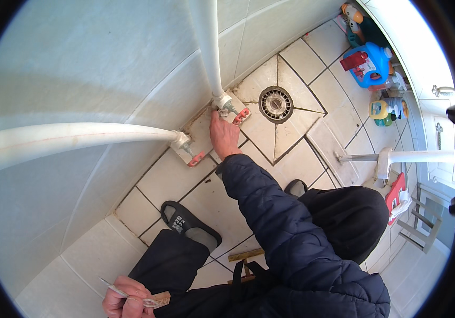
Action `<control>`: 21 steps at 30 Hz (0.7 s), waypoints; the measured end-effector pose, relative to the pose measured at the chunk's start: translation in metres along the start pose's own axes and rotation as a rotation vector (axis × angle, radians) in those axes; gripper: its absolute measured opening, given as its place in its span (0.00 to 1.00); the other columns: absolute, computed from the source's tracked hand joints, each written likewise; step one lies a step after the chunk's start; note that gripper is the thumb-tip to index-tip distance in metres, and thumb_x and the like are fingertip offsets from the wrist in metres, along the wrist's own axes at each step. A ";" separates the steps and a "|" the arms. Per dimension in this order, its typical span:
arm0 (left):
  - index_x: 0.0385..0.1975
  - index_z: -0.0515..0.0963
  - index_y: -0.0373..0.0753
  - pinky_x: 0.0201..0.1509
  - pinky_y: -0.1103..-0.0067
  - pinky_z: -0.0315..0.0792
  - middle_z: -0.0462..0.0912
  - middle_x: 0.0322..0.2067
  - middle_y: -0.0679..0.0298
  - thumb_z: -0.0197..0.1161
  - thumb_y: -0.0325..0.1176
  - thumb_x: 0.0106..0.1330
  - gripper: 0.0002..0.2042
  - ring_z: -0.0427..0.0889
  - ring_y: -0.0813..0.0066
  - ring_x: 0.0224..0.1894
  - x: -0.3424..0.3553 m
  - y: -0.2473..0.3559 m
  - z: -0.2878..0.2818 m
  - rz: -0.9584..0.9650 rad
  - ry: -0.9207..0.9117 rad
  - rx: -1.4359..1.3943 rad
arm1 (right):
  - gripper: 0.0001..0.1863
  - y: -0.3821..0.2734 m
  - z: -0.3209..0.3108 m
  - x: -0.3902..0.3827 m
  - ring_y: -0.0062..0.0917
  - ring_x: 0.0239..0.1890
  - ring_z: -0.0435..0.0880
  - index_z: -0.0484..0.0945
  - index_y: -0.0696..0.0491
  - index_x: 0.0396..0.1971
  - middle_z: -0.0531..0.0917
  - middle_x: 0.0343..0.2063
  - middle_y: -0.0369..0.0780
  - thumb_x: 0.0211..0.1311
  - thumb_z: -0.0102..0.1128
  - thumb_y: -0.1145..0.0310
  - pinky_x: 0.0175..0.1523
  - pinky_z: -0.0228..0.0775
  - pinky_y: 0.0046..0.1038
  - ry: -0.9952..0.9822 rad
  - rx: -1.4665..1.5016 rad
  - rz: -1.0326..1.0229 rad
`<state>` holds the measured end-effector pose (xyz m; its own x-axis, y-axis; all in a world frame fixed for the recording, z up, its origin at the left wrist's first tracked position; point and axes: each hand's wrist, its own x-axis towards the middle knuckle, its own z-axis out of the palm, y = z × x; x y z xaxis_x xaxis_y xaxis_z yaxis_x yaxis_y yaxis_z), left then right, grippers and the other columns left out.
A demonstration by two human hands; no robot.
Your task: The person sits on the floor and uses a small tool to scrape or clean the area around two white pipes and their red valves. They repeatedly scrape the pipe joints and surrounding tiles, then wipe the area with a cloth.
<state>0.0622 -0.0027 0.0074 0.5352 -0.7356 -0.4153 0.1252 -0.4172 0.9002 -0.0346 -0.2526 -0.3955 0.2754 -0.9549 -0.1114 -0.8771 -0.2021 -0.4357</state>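
My right hand (223, 135) reaches out in a dark blue padded sleeve to the foot of a white pipe (209, 47) by the wall. Its fingertips are on the metal valve (229, 107) with a red handle (241, 115); the grip itself is hidden behind the back of the hand. A second white pipe (68, 139) comes in from the left and ends in a similar red-handled valve (195, 158). My left hand (126, 299), low near my knee, is closed on a thin metal blade with a wooden handle (156, 301).
A round floor drain (275, 104) sits in the tiles just right of the valves. A blue jug (370, 63) and a yellow bottle (383, 109) stand along the right wall. My dark slippers (185, 220) rest on the tiles, with a wooden stool (246, 255) under me.
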 end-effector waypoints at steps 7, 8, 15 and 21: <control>0.34 0.76 0.35 0.25 0.87 0.58 0.73 0.32 0.63 0.59 0.29 0.71 0.05 0.67 0.83 0.24 -0.001 0.000 -0.002 0.002 -0.001 -0.008 | 0.10 0.005 0.003 -0.025 0.42 0.28 0.86 0.70 0.52 0.44 0.85 0.27 0.45 0.65 0.54 0.67 0.28 0.72 0.43 -0.009 0.091 0.129; 0.34 0.76 0.35 0.26 0.87 0.59 0.73 0.32 0.63 0.59 0.29 0.71 0.04 0.67 0.83 0.24 -0.001 0.000 -0.003 0.002 -0.004 -0.007 | 0.09 0.004 0.002 -0.024 0.42 0.28 0.86 0.71 0.53 0.44 0.85 0.27 0.45 0.65 0.53 0.68 0.29 0.73 0.42 0.040 0.119 0.047; 0.34 0.76 0.35 0.26 0.86 0.60 0.73 0.33 0.62 0.58 0.27 0.71 0.04 0.67 0.82 0.24 -0.002 -0.002 0.001 0.001 0.004 -0.018 | 0.11 -0.006 0.000 0.011 0.41 0.35 0.85 0.74 0.56 0.45 0.84 0.32 0.48 0.63 0.52 0.74 0.31 0.77 0.41 0.133 -0.009 -0.064; 0.34 0.76 0.34 0.25 0.86 0.59 0.73 0.32 0.62 0.58 0.28 0.71 0.05 0.67 0.83 0.23 0.000 0.002 0.006 0.019 -0.005 -0.012 | 0.06 0.007 -0.001 -0.001 0.41 0.30 0.86 0.72 0.54 0.40 0.85 0.30 0.45 0.65 0.50 0.73 0.30 0.75 0.43 0.024 -0.018 -0.063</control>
<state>0.0577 -0.0063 0.0085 0.5334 -0.7458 -0.3991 0.1257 -0.3967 0.9093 -0.0414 -0.2530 -0.3972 0.3209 -0.9450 -0.0628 -0.8653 -0.2656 -0.4251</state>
